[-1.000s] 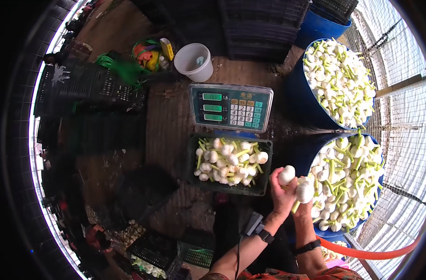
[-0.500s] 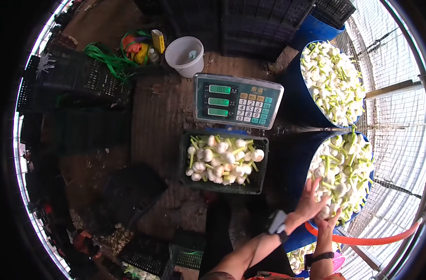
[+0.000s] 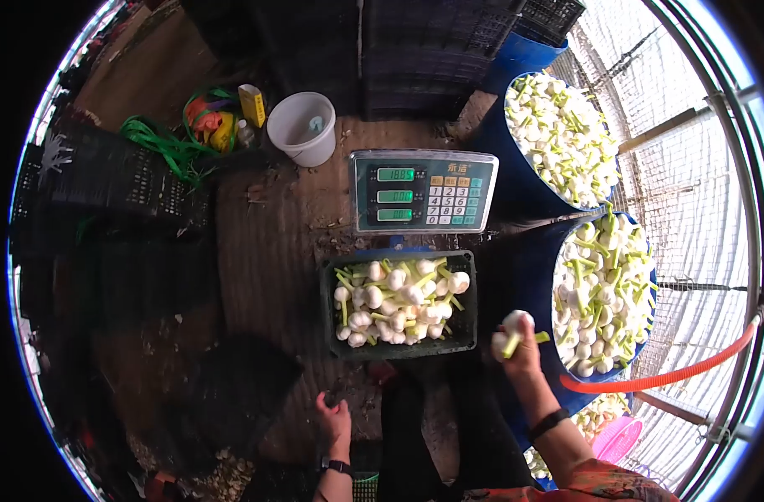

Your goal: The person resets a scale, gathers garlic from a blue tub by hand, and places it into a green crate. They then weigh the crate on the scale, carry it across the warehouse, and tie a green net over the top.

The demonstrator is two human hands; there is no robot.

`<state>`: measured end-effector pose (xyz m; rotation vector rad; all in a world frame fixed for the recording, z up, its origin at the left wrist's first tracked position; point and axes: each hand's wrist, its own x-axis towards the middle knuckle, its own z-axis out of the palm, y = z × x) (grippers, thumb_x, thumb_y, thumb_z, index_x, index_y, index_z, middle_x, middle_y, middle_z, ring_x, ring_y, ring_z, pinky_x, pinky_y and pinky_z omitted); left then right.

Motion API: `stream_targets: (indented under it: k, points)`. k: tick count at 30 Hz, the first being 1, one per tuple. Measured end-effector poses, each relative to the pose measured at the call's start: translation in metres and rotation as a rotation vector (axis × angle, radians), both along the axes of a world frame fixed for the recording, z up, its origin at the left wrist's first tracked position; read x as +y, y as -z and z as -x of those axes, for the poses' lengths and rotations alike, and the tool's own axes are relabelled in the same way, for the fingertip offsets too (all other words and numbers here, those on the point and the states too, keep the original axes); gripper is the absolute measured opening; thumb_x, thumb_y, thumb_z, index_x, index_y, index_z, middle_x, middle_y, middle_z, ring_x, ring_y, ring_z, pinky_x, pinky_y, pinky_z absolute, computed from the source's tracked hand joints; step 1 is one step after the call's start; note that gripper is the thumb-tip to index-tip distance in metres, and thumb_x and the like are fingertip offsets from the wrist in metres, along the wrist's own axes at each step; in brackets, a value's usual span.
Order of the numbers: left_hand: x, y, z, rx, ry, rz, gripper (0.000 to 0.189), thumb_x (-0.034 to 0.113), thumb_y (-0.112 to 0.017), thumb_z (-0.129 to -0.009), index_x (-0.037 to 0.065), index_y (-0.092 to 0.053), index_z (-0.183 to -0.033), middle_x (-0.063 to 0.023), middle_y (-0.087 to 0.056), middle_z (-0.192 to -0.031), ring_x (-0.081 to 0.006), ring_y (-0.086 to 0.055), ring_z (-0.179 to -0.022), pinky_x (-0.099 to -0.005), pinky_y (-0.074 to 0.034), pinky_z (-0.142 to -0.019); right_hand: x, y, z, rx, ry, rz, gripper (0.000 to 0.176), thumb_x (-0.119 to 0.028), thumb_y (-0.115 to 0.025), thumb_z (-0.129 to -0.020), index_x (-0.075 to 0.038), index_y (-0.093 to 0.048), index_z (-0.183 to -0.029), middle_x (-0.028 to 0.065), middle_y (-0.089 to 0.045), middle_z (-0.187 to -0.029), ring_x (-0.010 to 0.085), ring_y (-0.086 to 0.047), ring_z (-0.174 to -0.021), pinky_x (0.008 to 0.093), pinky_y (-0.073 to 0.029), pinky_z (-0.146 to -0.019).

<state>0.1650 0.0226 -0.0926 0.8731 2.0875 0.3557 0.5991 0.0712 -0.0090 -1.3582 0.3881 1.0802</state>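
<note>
**Right hand lifts garlic beside the crate**

Head view: the right hand [image 3: 526,358] is raised just right of the black crate [image 3: 398,350], between it and the near tub [image 3: 522,280]. Its grip is closed around a few garlic bulbs [image 3: 511,323]. They are white and round, with short green stalks, and one stalk pokes out to the right of the fingers. The bulbs are held above the dark gap between crate and tub and touch neither.

The crate is filled with the same white bulbs and green stalks. It sits on the floor [image 3: 273,251] just near of the scale [image 3: 421,192], whose green digits are lit.

The near tub, blue, is heaped with garlic. A far tub [image 3: 492,146] beyond it is heaped too.

The left hand [image 3: 335,421] is low at the near left, close to the floor. Its fingers are curled, but I cannot tell whether its grip has anything in it.

A white bucket [image 3: 301,127] stands far left of the scale. An orange hose [image 3: 666,378] curves along the near tub's near side.
</note>
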Motion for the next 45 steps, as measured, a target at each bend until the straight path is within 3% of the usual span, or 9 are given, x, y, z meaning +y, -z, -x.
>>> stream_targets:
  k: [9, 14, 20, 24, 26, 32, 34, 37, 45]
  points:
    - [-0.031, -0.053, 0.020, 0.129, 0.092, 0.153, 0.064, 0.017, -0.069, -0.079, 0.006, -0.036, -0.133, -0.0144, -0.057, -0.105, -0.0248, -0.062, -0.088, -0.0382, -0.048, -0.082, 0.062, 0.045, 0.099, -0.146, -0.171, 0.065, 0.045, -0.033, -0.071, -0.084, -0.008, -0.052, -0.116, 0.0088, -0.062, -0.099, 0.0191, -0.062, -0.085, 0.0341, -0.054, -0.071]
    - [-0.031, -0.063, 0.015, 0.078, 0.026, 0.159, 0.070, 0.009, -0.070, -0.078, 0.010, -0.032, -0.137, -0.0173, -0.046, -0.118, -0.0240, -0.062, -0.090, -0.0366, -0.050, -0.080, 0.076, 0.034, 0.118, 0.013, -0.454, 0.259, 0.086, -0.037, -0.080, -0.073, 0.003, -0.038, -0.136, 0.0167, -0.058, -0.118, 0.0225, -0.060, -0.099, 0.0326, -0.048, -0.085]
    - [-0.040, -0.039, 0.033, 0.111, -0.011, 0.082, 0.073, 0.006, -0.070, -0.078, 0.011, -0.030, -0.139, -0.0178, -0.047, -0.118, -0.0259, -0.061, -0.090, -0.0370, -0.050, -0.080, 0.043, -0.024, 0.022, -0.953, -0.320, 0.085, 0.034, -0.007, -0.071, -0.078, 0.000, -0.059, -0.110, 0.0066, -0.063, -0.098, 0.0135, -0.060, -0.088, 0.0277, -0.049, -0.077]
    - [-0.027, -0.043, 0.026, 0.146, 0.026, 0.111, 0.073, 0.006, -0.069, -0.078, 0.010, -0.030, -0.139, -0.0184, -0.045, -0.122, -0.0260, -0.062, -0.090, -0.0372, -0.051, -0.080, -0.026, 0.012, -0.125, -1.252, -0.369, 1.022, 0.061, -0.029, -0.078, -0.076, -0.002, -0.049, -0.122, 0.0125, -0.055, -0.117, 0.0237, -0.054, -0.106, 0.0345, -0.044, -0.091]
    - [-0.027, -0.033, 0.021, 0.149, 0.090, 0.167, 0.073, 0.006, -0.069, -0.078, 0.009, -0.030, -0.139, -0.0187, -0.043, -0.125, -0.0260, -0.062, -0.091, -0.0367, -0.051, -0.079, -0.062, 0.064, -0.175, -0.608, -0.401, 0.557, 0.086, -0.032, -0.078, -0.075, -0.003, -0.030, -0.141, 0.0175, -0.046, -0.131, 0.0281, -0.045, -0.121, 0.0374, -0.036, -0.102]
    - [-0.003, -0.049, -0.060, -0.010, 0.101, -0.022, 0.074, 0.007, -0.070, -0.077, 0.010, -0.029, -0.139, -0.0183, -0.045, -0.126, -0.0229, -0.064, -0.089, -0.0348, -0.052, -0.078, -0.070, 0.167, -0.200, -0.625, -0.302, 0.881, 0.122, -0.035, -0.086, -0.063, -0.007, 0.000, -0.145, 0.0225, -0.036, -0.138, 0.0281, -0.041, -0.127, 0.0381, -0.036, -0.104]
    - [0.005, -0.059, -0.085, -0.069, 0.118, 0.003, 0.074, 0.008, -0.070, -0.077, 0.011, -0.029, -0.139, -0.0187, -0.043, -0.129, -0.0222, -0.064, -0.089, -0.0344, -0.052, -0.078, -0.053, 0.132, -0.190, -0.573, -0.304, 0.911, 0.114, -0.035, -0.087, -0.061, -0.006, -0.013, -0.143, 0.0203, -0.035, -0.139, 0.0284, -0.042, -0.126, 0.0391, -0.038, -0.103]
    - [-0.002, -0.046, -0.106, -0.071, 0.152, -0.039, 0.076, 0.009, -0.070, -0.077, 0.013, -0.028, -0.140, -0.0195, -0.039, -0.132, -0.0204, -0.064, -0.087, -0.0344, -0.052, -0.078, -0.070, 0.139, -0.196, -0.273, -0.303, 0.355, 0.079, -0.022, -0.079, -0.072, -0.017, -0.038, -0.139, 0.0124, -0.047, -0.134, 0.0308, -0.045, -0.124, 0.0379, -0.038, -0.103]
    - [0.004, -0.066, -0.155, -0.100, 0.119, 0.031, 0.081, 0.008, -0.070, -0.079, 0.018, -0.022, -0.143, -0.0241, -0.038, -0.133, -0.0238, -0.065, -0.089, -0.0357, -0.050, -0.083, -0.060, 0.168, -0.204, -0.114, -0.426, 0.243, 0.047, -0.029, -0.067, -0.083, -0.011, -0.052, -0.124, 0.0090, -0.056, -0.118, 0.0224, -0.054, -0.106, 0.0327, -0.044, -0.090]
